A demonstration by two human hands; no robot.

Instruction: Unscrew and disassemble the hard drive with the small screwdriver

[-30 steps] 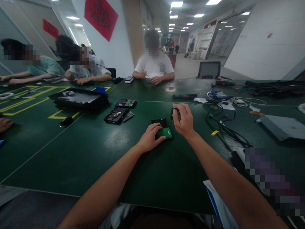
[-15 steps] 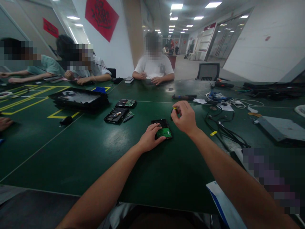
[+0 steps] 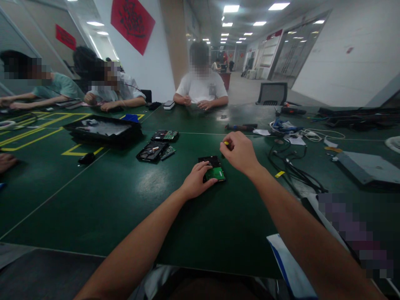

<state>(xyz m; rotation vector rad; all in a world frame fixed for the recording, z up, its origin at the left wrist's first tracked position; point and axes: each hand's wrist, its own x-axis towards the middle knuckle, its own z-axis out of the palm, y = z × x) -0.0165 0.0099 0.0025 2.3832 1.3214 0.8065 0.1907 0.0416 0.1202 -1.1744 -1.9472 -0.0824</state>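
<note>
A black hard drive (image 3: 213,167) with a green circuit board facing up lies on the green table (image 3: 125,196) in front of me. My left hand (image 3: 196,180) rests on its near left corner, fingers curled over the edge and holding it down. My right hand (image 3: 239,151) hovers just right of and above the drive, closed around a small screwdriver (image 3: 226,144) with a yellow and dark handle; only the handle's top shows past the fingers.
Two more opened drives (image 3: 153,151) (image 3: 165,135) and a black tray (image 3: 103,130) lie to the left. Tangled cables (image 3: 290,166) and a grey device (image 3: 368,167) are on the right. Three other people sit at the far side. A white and blue sheet (image 3: 289,266) lies near my right arm.
My right hand with the screwdriver has shifted slightly left, closer over the drive. My left hand stays on the drive.
</note>
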